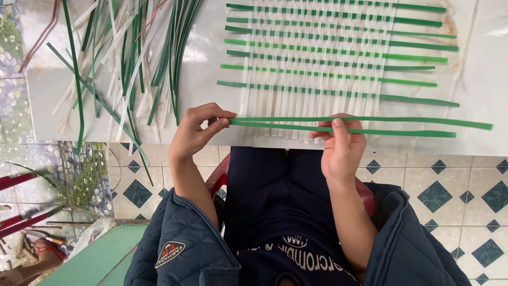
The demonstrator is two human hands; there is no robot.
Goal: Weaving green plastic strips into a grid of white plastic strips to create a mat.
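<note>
Head view: both hands, left (197,132) and right (341,145), pinching two green strips (381,125) beside woven mat (312,58).

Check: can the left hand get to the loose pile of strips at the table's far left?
Probably yes. The left hand pinches the green strips, but bare table lies between it and the pile; it must let go first.

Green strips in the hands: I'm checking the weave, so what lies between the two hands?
In the head view, between the left hand and right hand run two green strips, crossing the white strips' ends.
</note>
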